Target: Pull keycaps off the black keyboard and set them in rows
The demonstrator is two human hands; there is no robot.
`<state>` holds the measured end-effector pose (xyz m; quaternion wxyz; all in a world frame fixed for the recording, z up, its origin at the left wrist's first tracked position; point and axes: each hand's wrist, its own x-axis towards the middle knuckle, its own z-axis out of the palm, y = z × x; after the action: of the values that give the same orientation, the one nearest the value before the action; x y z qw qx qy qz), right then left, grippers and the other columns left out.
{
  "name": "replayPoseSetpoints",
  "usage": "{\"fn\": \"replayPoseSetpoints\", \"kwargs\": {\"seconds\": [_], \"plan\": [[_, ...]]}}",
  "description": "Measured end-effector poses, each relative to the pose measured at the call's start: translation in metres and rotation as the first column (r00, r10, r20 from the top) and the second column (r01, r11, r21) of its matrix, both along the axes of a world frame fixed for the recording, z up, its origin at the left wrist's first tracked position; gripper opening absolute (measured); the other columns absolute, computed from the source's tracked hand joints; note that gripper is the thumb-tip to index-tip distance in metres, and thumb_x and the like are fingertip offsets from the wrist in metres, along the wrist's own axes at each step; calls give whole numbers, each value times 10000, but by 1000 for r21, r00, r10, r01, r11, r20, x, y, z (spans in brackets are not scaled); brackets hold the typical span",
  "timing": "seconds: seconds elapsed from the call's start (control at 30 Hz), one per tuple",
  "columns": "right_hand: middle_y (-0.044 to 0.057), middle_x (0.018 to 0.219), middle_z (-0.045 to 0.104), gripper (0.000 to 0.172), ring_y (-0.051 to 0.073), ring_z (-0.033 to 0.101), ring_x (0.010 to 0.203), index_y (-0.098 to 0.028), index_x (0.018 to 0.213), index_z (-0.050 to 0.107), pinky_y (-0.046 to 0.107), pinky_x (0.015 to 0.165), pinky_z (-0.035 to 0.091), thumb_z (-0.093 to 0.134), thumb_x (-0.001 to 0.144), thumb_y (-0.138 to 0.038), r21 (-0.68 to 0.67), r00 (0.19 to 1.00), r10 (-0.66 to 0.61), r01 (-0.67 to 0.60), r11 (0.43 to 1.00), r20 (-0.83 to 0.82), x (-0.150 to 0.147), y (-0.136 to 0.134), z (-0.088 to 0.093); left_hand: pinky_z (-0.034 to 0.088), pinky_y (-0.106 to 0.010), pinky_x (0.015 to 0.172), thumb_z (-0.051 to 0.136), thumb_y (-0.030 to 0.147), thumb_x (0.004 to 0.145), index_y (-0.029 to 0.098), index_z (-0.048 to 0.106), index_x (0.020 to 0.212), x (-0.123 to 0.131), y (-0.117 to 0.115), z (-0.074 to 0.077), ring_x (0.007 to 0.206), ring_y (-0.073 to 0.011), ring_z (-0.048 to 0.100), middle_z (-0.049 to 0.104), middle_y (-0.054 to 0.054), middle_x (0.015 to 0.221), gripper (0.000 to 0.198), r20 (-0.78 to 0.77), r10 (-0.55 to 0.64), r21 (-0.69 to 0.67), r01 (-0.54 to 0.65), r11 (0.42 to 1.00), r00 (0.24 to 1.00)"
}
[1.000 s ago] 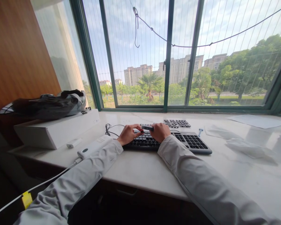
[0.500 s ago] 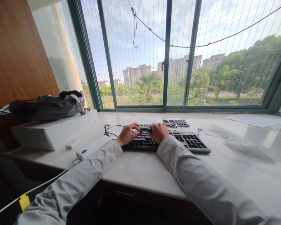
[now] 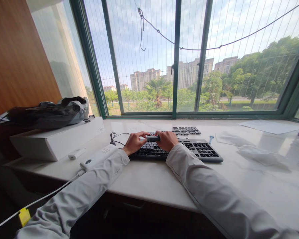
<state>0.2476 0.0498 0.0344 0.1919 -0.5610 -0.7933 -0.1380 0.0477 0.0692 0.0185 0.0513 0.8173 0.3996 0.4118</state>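
Note:
A black keyboard [image 3: 209, 152] with a grey upper edge lies on the counter below my hands; its right-hand key block shows open square sockets. Over its middle, a small dark bar-shaped tool [image 3: 153, 138] with a greyish left part is held level; its exact kind cannot be made out. My right hand [image 3: 167, 140] is closed around the tool's right end. My left hand [image 3: 134, 142] has bent fingers and thumb at its left end, pinching or touching it. Loose black keycaps [image 3: 186, 130] lie in rows behind the keyboard, and the hands hide part of them.
A white power bank [image 3: 99, 156] with a cable sits beside my left sleeve. Left of it are a small white adapter [image 3: 76, 153] and a white box [image 3: 52, 142] under a black bag [image 3: 47, 114]. A blue puller-like piece [image 3: 211, 139] and plastic bags [image 3: 262, 156] lie right.
The view has shifted slightly. Both hands stay over the keyboard with the tool, which has tilted or turned a little; my left fingers sit slightly differently at its end.

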Motion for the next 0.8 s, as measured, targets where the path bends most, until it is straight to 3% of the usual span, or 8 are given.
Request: {"fn": "replayPoseSetpoints", "kwargs": {"seconds": [0.23,0.5,0.8], "plan": [[78,905,708,438,250,652,872,-315,1258,553,311,734,407,491,824,-309,-60,998,58,-55,997,39,0,-5,5,490,-226,672,511,154,780,213,690,1075,3,-6,5,869,-166,653,722,-25,942,350,2,-49,-35,49,998,999],[72,925,713,491,251,653,881,-323,1308,513,319,759,405,488,819,-283,-35,993,94,-91,995,72,2,0,1,460,-219,613,510,121,758,205,710,1021,2,-4,4,670,-123,611,722,-16,980,341,-29,-4,-4,4,1000,1000],[68,937,713,451,249,650,897,-335,1271,538,319,763,397,509,822,-296,-51,996,79,-77,996,41,1,-2,3,438,-202,573,509,87,724,186,709,1016,4,-8,6,625,-101,557,712,-27,1008,368,-13,-27,0,27,1000,1000]]}}
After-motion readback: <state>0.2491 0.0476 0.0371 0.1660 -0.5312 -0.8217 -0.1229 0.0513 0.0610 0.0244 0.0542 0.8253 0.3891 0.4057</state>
